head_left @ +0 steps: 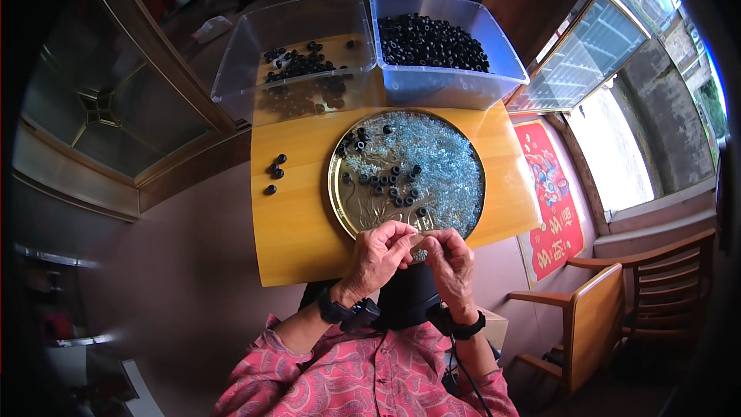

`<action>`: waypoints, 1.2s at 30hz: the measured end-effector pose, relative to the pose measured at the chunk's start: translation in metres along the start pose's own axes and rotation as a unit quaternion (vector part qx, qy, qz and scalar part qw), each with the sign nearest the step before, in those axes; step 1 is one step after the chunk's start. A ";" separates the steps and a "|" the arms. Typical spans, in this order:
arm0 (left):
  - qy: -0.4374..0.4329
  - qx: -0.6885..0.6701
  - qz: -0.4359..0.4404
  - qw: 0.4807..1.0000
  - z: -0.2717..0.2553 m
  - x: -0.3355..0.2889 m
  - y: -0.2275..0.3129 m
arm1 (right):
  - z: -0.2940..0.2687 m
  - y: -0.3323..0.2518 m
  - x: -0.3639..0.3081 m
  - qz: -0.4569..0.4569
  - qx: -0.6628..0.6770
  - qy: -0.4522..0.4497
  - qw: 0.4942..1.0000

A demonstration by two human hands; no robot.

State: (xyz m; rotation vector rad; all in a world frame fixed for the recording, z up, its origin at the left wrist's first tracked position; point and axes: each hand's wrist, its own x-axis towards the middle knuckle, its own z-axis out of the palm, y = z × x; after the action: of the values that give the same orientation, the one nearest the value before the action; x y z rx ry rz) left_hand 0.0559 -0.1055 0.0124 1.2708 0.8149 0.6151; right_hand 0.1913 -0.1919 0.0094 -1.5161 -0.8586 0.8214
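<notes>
Close together over the near rim of a round gold tray (330,194), my left hand (381,256) and my right hand (452,269) are both closed in a pinch, fingertips almost meeting. Whatever lies between them is too small to make out. Many small clear-blue pieces (444,158) cover the tray's far and right parts. Black, round, bead-like pieces with holes (397,191) are scattered over its middle and left. Thin pale pieces (377,213) lie on the bare metal near my left hand.
The tray rests on a yellow wooden table (289,243). Several black pieces (275,169) sit left of the tray. Behind stand two clear plastic bins, the left bin (231,83) sparsely filled, the right bin (455,86) piled with black pieces. A wooden chair (594,324) is at right.
</notes>
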 end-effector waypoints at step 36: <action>0.269 0.456 0.240 0.814 -0.077 0.062 0.002 | -0.006 0.001 -0.010 -0.173 -0.163 0.091 0.967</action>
State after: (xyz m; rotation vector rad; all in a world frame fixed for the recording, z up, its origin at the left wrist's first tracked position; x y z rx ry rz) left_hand 0.0297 -0.0116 -0.0043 2.2813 1.3597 1.0875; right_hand 0.1920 -0.2034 0.0092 -1.6310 -1.1202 0.2884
